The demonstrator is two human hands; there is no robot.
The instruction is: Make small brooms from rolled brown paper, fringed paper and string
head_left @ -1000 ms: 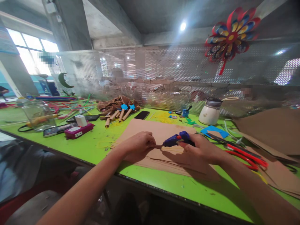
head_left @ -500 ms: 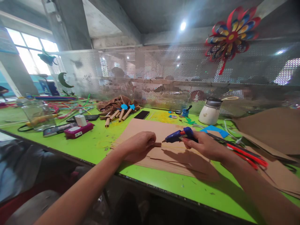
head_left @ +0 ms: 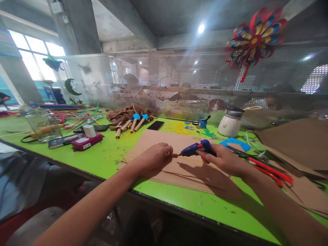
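My right hand (head_left: 221, 158) is wrapped round a dark blue hot glue gun (head_left: 196, 149), its nozzle pointing left. The fingers of my left hand (head_left: 159, 155) pinch a small brown paper roll (head_left: 174, 155), most of it hidden in the grip. The nozzle tip is at the roll's free right end; whether it touches I cannot tell. Both hands are over a stack of brown kraft paper sheets (head_left: 153, 139), where thin yellow strands lie across the top.
Brown paper brooms with blue cutouts (head_left: 136, 117), a black phone (head_left: 155, 125) and a white jar (head_left: 230, 122) stand behind the sheets. Red-handled scissors (head_left: 271, 169) lie right, near more brown paper (head_left: 294, 143). A purple power strip (head_left: 87, 141) and glass jar (head_left: 43, 124) are left.
The glue gun's nozzle and the paper roll's end have come together. My left hand has shifted slightly, tilting the roll; my right hand keeps its hold on the gun.
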